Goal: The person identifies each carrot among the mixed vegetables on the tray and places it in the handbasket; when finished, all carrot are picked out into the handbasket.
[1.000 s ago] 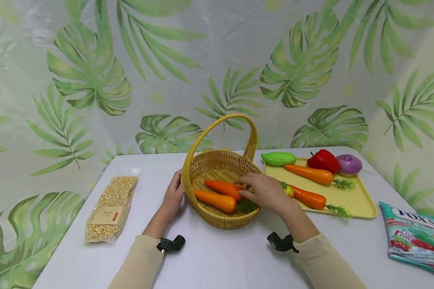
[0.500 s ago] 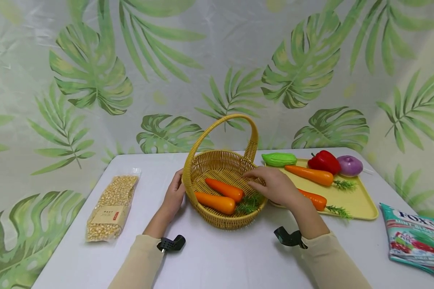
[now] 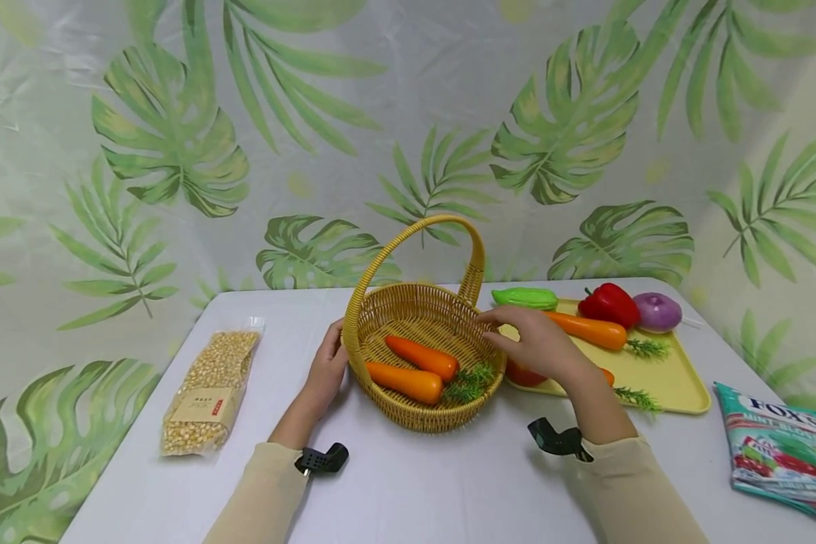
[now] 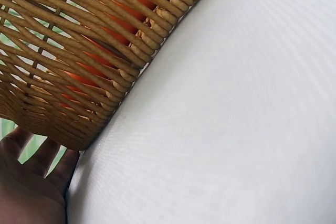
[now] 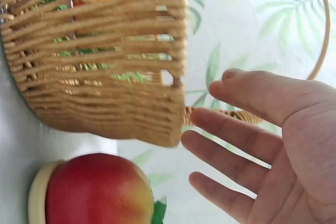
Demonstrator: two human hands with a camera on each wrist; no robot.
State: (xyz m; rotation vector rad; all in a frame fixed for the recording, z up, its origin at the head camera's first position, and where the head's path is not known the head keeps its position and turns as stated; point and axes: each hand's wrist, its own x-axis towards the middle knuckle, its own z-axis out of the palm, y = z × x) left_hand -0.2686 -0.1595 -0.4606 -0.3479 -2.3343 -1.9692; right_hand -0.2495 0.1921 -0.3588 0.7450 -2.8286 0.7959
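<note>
A yellow wicker basket (image 3: 415,419) with a tall hoop handle stands mid-table. Two orange carrots, a front one (image 3: 408,381) and a rear one (image 3: 421,355), lie inside, green tops to the right. My left hand (image 3: 326,370) rests against the basket's left side; in the left wrist view its fingers (image 4: 44,156) lie nearly straight along the weave. At the right rim my right hand (image 3: 533,344) hovers with fingers spread and holds nothing, as the right wrist view confirms. Below it a red-and-yellow fruit (image 5: 100,190) sits at the tray's edge, partly hidden in the head view.
A yellow tray (image 3: 680,378) at right bears a green gourd (image 3: 523,298), a red bell pepper (image 3: 608,304), a purple onion (image 3: 656,312) and carrots, one (image 3: 595,331) near the back. A bag of corn kernels (image 3: 211,393) lies left, a teal candy bag (image 3: 782,446) far right.
My right hand has let go of the rear carrot and moved right, out of the basket to above the tray's near-left edge. The left hand and basket have stayed put.
</note>
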